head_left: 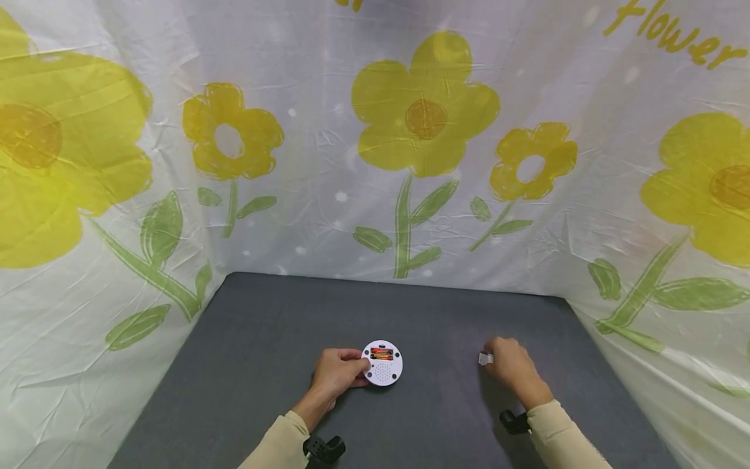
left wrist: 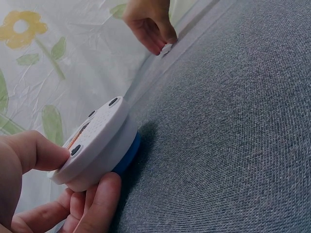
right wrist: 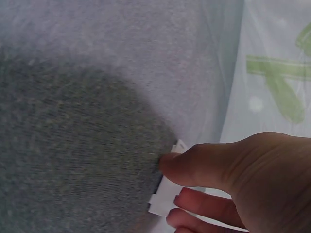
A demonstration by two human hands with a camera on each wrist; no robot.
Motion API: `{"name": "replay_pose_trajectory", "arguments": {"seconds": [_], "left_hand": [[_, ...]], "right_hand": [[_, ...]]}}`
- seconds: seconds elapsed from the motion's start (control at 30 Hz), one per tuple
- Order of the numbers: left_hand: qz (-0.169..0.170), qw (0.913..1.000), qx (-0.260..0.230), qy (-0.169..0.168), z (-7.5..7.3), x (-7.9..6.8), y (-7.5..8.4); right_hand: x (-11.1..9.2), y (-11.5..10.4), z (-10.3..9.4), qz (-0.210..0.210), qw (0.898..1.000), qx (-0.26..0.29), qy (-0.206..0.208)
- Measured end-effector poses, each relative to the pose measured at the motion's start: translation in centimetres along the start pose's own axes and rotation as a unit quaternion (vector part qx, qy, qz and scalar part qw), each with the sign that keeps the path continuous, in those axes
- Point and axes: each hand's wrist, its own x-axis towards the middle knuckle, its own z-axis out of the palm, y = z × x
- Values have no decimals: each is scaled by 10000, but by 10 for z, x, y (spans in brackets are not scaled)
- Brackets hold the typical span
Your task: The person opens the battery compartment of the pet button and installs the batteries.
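My left hand (head_left: pixel 338 374) grips the left edge of a round white device (head_left: pixel 383 374), thumb on its upturned underside and fingers beneath. Batteries (head_left: pixel 381 354) with orange-red wrappers lie in the open compartment, above a patch of small speaker holes. Dark round feet (left wrist: pixel 114 101) dot the underside, and a blue part (left wrist: pixel 127 156) shows below the white body in the left wrist view. Off to the right, my right hand (head_left: pixel 513 366) pinches a small white plastic cover (right wrist: pixel 166 194) with little tabs between thumb and fingers, close to the table.
A dark grey cloth-covered table (head_left: pixel 281 326) lies under both hands. White curtains (head_left: pixel 316 215) printed with yellow flowers stand along its back and sides. Black straps with camera mounts (head_left: pixel 324 449) sit on both wrists.
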Motion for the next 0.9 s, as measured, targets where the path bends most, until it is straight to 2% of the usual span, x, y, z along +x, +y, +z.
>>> {"name": "replay_pose_trajectory", "arguments": {"seconds": [0.33,0.7,0.9], "left_hand": [[91,9997,228,41,-1,-2,0],[67,9996,278,91,-1,-3,0],[69,9995,285,86,0,-3,0]], "right_hand": [[-2,1,9,-117,9999,-21,7],[-1,-2,4,-291,9995,-50,-97],[1,-11,-1,-437,9989,103,-135]]}}
